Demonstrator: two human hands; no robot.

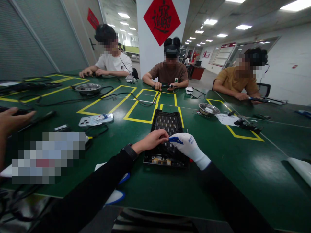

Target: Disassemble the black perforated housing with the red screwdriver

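A black open case (167, 121) with rows of small shiny round parts lies lengthwise in front of me, a yellowish piece near its front edge. My left hand (156, 139), bare with a dark band on the wrist, is above the case. Its thumb and fingertips are pinched together by the tip of a slim blue tool (176, 139); what they hold is too small to tell. A white glove with blue print covers my right hand (190, 145). Its fingers are closed around the blue tool, over the case's right side. The tool's exact kind is unclear.
A phone (96, 119) lies to the left among cables. Metal bowls (209, 109) stand farther off, beside a paper sheet (227, 119) and black parts. White-and-blue gloves (115, 196) lie under my left forearm. Several people sit around the green table (136, 149).
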